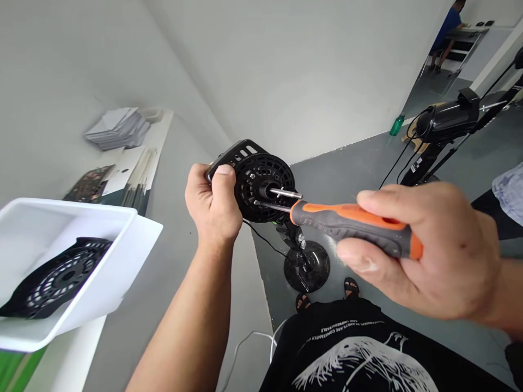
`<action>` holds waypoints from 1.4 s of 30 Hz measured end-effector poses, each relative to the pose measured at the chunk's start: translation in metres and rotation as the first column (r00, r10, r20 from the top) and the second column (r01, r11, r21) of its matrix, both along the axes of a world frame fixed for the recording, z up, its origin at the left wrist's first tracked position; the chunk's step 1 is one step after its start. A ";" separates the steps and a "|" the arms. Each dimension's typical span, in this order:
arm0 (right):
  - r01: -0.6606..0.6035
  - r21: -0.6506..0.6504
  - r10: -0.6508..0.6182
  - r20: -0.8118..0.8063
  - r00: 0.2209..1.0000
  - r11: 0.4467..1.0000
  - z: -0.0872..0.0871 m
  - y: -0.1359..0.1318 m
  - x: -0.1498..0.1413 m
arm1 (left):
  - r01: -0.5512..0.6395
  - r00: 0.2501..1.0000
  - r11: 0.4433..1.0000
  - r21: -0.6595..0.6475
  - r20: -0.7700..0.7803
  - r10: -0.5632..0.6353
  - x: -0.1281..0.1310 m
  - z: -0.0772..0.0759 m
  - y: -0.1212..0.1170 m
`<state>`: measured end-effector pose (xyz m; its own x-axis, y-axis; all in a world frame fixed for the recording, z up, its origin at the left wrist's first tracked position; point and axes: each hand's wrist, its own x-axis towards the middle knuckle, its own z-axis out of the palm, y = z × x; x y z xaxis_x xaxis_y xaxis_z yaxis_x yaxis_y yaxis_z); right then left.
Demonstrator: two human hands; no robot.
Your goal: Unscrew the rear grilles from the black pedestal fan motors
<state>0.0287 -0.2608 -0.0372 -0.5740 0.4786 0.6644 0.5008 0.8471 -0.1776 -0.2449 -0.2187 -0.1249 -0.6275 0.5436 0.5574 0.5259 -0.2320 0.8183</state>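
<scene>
My left hand [216,201] is wrapped round the side of a black fan motor housing [265,169], thumb on its slotted cover. A metal shaft [288,193] sticks out from the middle of its round front. In my right hand [433,250] is a screwdriver [347,220] with an orange and grey handle. Its tip meets the front face near a screw, below the shaft. Whether it sits in the screw head I cannot tell. Beneath the motor, the fan's stand runs down to a round black base [308,267] on the floor.
At left, a white bin [134,239] holds a black slotted cover [61,277]. Behind it are a stack of papers [118,128] and several booklets. Another black fan motor on a stand [447,122] and a green bottle [396,125] are at right. A person sits farther back.
</scene>
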 end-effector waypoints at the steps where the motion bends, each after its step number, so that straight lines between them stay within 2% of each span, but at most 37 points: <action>1: -0.009 0.033 0.009 -0.015 1.000 0.999 0.001 -0.001 0.001 | -0.003 1.000 1.000 -0.004 0.001 0.003 0.000 0.001 0.000; 4: -0.121 0.126 0.122 -0.001 0.992 0.985 0.004 0.001 0.003 | -0.012 1.000 1.000 -0.022 0.005 0.012 -0.001 0.002 -0.001; 6: -0.219 0.200 0.222 0.007 0.975 0.955 0.004 0.005 0.005 | -0.020 1.000 1.000 -0.025 0.003 0.020 -0.001 0.003 -0.001; 8: -0.313 0.215 0.309 0.056 0.949 0.925 0.003 0.008 0.005 | -0.025 1.000 1.000 -0.017 -0.002 0.025 0.000 0.003 0.000; 9: -0.319 0.201 0.310 0.077 0.948 0.926 0.003 0.009 0.004 | -0.025 1.000 1.000 -0.013 -0.003 0.025 0.000 0.002 0.000; 11: -0.259 0.211 0.243 0.096 0.965 0.943 0.002 0.009 0.002 | -0.020 1.000 1.000 -0.008 0.000 0.020 0.001 0.002 0.001; 14: -0.043 0.273 0.025 0.072 0.997 0.961 0.000 0.006 0.000 | -0.010 1.000 1.000 -0.006 0.007 0.010 0.001 0.001 0.001; 17: 0.094 0.194 -0.115 0.103 0.988 0.977 0.001 0.002 0.001 | -0.006 1.000 1.000 -0.004 0.011 0.006 0.001 0.001 0.000; 18: 0.097 0.157 -0.116 0.114 0.987 0.983 0.001 0.001 0.002 | -0.005 1.000 1.000 -0.003 0.010 0.005 0.001 0.001 -0.001; 20: 0.009 0.108 -0.020 0.098 0.995 0.994 0.003 0.000 0.005 | -0.007 1.000 1.000 -0.004 0.004 0.007 0.002 0.002 -0.001; 23: -0.201 0.144 0.196 0.044 0.980 0.969 0.006 -0.001 0.005 | -0.015 1.000 1.000 -0.003 -0.004 0.015 0.002 0.002 -0.001; 24: -0.233 0.175 0.228 0.045 0.973 0.957 0.007 -0.001 0.004 | -0.018 1.000 1.000 -0.003 -0.005 0.018 0.002 0.002 -0.001; 26: -0.208 0.230 0.196 0.073 0.978 0.951 0.007 0.001 0.001 | -0.017 1.000 1.000 -0.003 -0.003 0.017 0.001 0.001 -0.001; 29: -0.040 0.260 0.017 0.092 0.996 0.965 0.003 0.003 -0.001 | -0.011 1.000 1.000 -0.004 0.003 0.011 0.000 0.000 0.000; 31: 0.061 0.252 -0.092 0.116 0.989 0.966 0.000 0.003 -0.001 | -0.011 1.000 1.000 -0.003 0.004 0.011 0.000 0.000 0.000; 33: 0.101 0.230 -0.137 0.150 0.979 0.968 -0.001 0.001 0.002 | -0.013 1.000 1.000 -0.004 0.005 0.013 0.000 0.000 0.000; 36: -0.001 0.158 -0.020 0.135 0.991 0.987 0.003 -0.004 0.005 | -0.020 1.000 1.000 -0.011 0.007 0.020 0.001 0.001 0.000; 39: -0.161 0.142 0.148 0.093 0.985 0.977 0.008 -0.004 0.005 | -0.027 1.000 1.000 -0.013 0.010 0.027 0.003 0.002 0.000; 42: -0.162 0.159 0.139 0.151 0.979 0.974 0.009 0.000 0.003 | -0.023 1.000 1.000 -0.013 0.017 0.023 0.003 0.001 -0.001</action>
<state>0.0317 -0.2608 -0.0284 -0.7224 0.2673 0.6377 0.3749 0.9264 0.0363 -0.2422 -0.2196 -0.1238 -0.6491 0.5360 0.5398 0.5170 -0.2097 0.8299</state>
